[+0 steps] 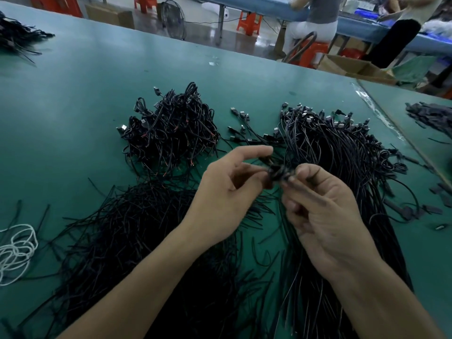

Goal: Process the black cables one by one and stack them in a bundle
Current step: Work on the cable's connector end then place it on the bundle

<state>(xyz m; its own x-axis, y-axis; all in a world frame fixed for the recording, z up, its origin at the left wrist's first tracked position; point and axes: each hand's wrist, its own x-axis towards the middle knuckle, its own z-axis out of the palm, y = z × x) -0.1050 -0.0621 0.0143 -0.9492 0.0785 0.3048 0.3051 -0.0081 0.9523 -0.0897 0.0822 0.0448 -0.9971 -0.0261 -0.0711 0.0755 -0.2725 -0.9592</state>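
Both hands meet over the middle of the green table [85,94] on one small coiled black cable [276,173]. My left hand [227,192] pinches it from the left between thumb and fingers. My right hand [322,211] pinches it from the right with curled fingers. Behind the left hand lies a heap of coiled black cables [171,130]. A long sheaf of straight black cables [342,155] with plugs at its far end runs under my right hand. A loose spread of thin black ties [122,228] lies under my left forearm.
A white cord [17,250] lies at the left edge. More black cables [17,35] sit at the far left corner, and dark pieces [430,116] on the adjoining table to the right. Beyond the table are seated people, red stools [249,22], a fan and cardboard boxes.
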